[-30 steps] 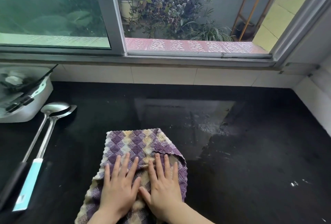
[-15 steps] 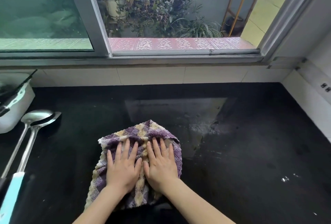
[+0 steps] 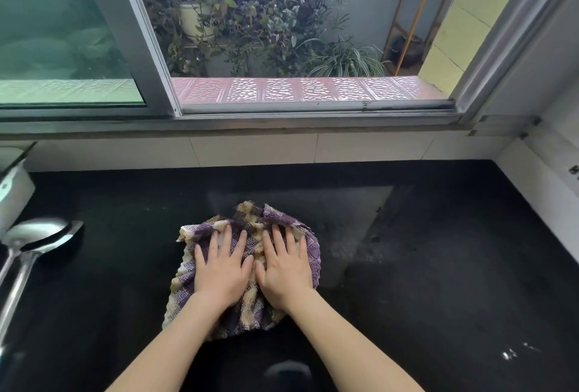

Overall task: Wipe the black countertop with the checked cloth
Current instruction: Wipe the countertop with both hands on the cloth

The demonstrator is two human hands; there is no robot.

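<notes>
A purple, cream and yellow checked cloth lies bunched on the black countertop, near its middle. My left hand and my right hand press flat on the cloth side by side, fingers spread and pointing toward the window. The cloth's far edge is rucked up ahead of my fingertips. A greyish, dusty smear covers the counter beyond and to the right of the cloth.
Two metal ladles lie at the left edge, next to a white container. A tiled backsplash and window sill bound the far side, a white wall the right. White specks lie at the near right.
Both hands have pushed the cloth away from me toward the window, bunching its far edge. The cloth now covers part of the smear it was short of before.
</notes>
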